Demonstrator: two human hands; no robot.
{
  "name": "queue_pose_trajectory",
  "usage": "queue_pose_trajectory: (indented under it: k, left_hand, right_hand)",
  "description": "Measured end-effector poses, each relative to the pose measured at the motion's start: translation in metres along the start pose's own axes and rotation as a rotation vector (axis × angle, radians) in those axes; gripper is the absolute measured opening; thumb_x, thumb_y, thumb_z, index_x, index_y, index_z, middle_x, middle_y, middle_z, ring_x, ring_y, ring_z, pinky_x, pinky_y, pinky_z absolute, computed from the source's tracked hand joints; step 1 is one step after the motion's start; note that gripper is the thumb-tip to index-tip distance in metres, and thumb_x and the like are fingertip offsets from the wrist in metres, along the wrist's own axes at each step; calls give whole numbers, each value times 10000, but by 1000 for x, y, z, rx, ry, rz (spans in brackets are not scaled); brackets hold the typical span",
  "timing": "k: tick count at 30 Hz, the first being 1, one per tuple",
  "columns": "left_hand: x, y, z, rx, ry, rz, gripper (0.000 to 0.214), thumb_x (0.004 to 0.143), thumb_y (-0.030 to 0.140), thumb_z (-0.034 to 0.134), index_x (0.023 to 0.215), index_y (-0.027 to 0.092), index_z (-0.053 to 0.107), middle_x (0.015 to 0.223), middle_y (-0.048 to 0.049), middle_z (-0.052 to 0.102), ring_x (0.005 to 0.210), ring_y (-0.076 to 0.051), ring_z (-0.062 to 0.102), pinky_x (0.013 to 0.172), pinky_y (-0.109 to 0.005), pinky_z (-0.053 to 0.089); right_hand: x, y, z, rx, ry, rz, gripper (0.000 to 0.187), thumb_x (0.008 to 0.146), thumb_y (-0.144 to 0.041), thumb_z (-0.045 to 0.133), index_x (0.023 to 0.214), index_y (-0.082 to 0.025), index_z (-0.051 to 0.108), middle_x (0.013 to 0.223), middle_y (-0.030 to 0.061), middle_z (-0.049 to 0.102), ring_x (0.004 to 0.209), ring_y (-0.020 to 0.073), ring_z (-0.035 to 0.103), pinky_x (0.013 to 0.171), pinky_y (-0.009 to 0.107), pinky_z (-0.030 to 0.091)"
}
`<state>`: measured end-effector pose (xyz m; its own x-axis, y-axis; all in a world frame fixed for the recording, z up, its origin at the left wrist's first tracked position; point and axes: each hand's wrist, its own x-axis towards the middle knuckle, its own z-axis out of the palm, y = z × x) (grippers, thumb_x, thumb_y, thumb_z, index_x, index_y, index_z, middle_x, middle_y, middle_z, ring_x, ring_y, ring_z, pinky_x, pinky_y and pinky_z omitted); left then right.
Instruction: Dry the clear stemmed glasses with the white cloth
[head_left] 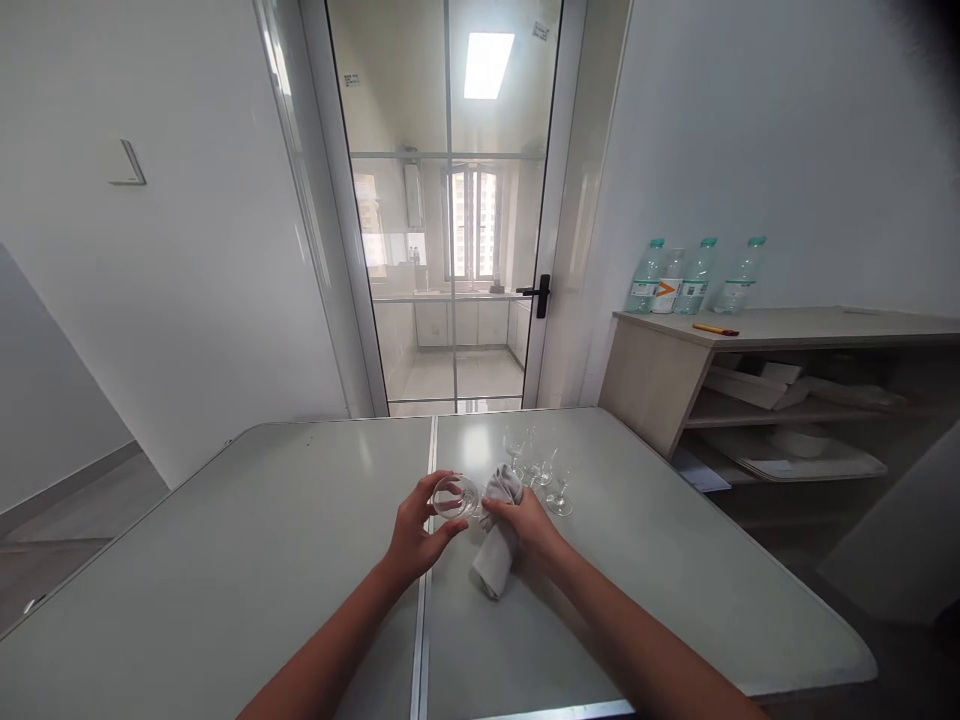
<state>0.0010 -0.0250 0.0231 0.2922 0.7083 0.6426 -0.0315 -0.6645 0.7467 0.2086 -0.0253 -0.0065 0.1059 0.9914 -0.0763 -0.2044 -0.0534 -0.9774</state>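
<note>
My left hand (417, 535) is closed round a small clear glass (455, 495), held tilted above the grey table (262, 540). My right hand (525, 522) grips a light grey cloth (496, 545); the cloth's upper end touches the glass and its lower end hangs toward the tabletop. Just beyond my right hand, several small clear stemmed glasses (537, 467) stand upright on the table.
A wooden shelf unit (675, 370) stands to the right, with several water bottles (694, 276) and a pen (715, 329) on top. A glass door (450, 220) with a black handle lies ahead. The table has a seam (429, 450) down its middle.
</note>
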Motion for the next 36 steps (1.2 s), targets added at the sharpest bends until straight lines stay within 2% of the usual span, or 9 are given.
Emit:
queue_pose_trajectory:
  k: [9, 15, 18, 22, 24, 26, 29, 33, 36]
  left_hand:
    - [0, -1, 0, -14, 12, -12, 561, 832, 298, 773, 1336, 269, 528, 1278, -103, 640, 1082, -243, 669, 936, -526, 615]
    - [-1, -3, 0, 28, 29, -9, 561, 845, 287, 761, 1346, 285, 507, 1256, -93, 638, 1047, -223, 672, 919, -484, 624]
    - [2, 0, -2, 54, 124, -47, 544, 859, 318, 748, 1345, 282, 506, 1256, -102, 637, 1012, -218, 680, 859, -427, 636]
    - [6, 3, -3, 124, 245, -124, 505, 854, 367, 748, 1308, 271, 546, 1195, -98, 659, 1004, -215, 672, 799, -362, 627]
    - [7, 3, -2, 135, 269, -153, 493, 848, 386, 749, 1287, 265, 559, 1167, -94, 668, 1019, -224, 672, 773, -349, 626]
    - [8, 2, 0, 151, 264, -169, 490, 844, 393, 751, 1276, 261, 559, 1155, -90, 671, 971, -211, 682, 754, -347, 629]
    - [8, -1, 3, 196, 230, -174, 505, 840, 392, 752, 1282, 266, 544, 1157, -80, 664, 870, -174, 674, 730, -345, 632]
    - [8, -3, 3, 207, 195, -195, 506, 845, 407, 740, 1280, 268, 521, 1164, -73, 652, 870, -165, 660, 706, -331, 633]
    - [7, -4, 2, 195, 179, -218, 503, 846, 416, 737, 1269, 264, 512, 1168, -69, 646, 878, -160, 656, 704, -317, 630]
  right_hand:
    - [-12, -12, 10, 133, -9, -13, 453, 599, -395, 883, 917, -194, 632, 826, 54, 722, 742, 232, 672, 645, 317, 540]
    - [-7, -9, 7, 12, -18, -99, 462, 612, -365, 867, 994, -182, 683, 833, 40, 733, 769, 231, 676, 684, 312, 521]
    - [-4, -6, 1, -179, 5, -180, 323, 728, -470, 786, 789, -172, 675, 647, 2, 655, 606, 174, 590, 589, 277, 446]
    - [-7, -10, -1, -335, 55, -251, 403, 810, -514, 695, 607, -179, 595, 542, -16, 556, 521, 133, 474, 531, 263, 367]
    - [-11, -15, 0, -331, -27, -272, 305, 815, -437, 685, 678, -167, 646, 619, 13, 625, 568, 152, 532, 573, 274, 415]
    - [-15, -20, 2, -259, -172, -303, 206, 799, -303, 657, 946, -168, 707, 817, 45, 712, 653, 169, 605, 651, 291, 474]
    - [-17, -23, 4, -213, -286, -360, 452, 741, -176, 576, 1185, -229, 647, 947, 23, 709, 683, 149, 602, 678, 278, 478]
    - [-15, -22, 5, -424, -341, -369, 54, 726, -197, 562, 677, -186, 579, 634, -41, 509, 602, 115, 446, 576, 229, 349]
    - [-15, -21, 6, -587, -395, -330, 274, 772, -316, 644, 599, -187, 475, 567, -62, 412, 567, 101, 383, 543, 228, 288]
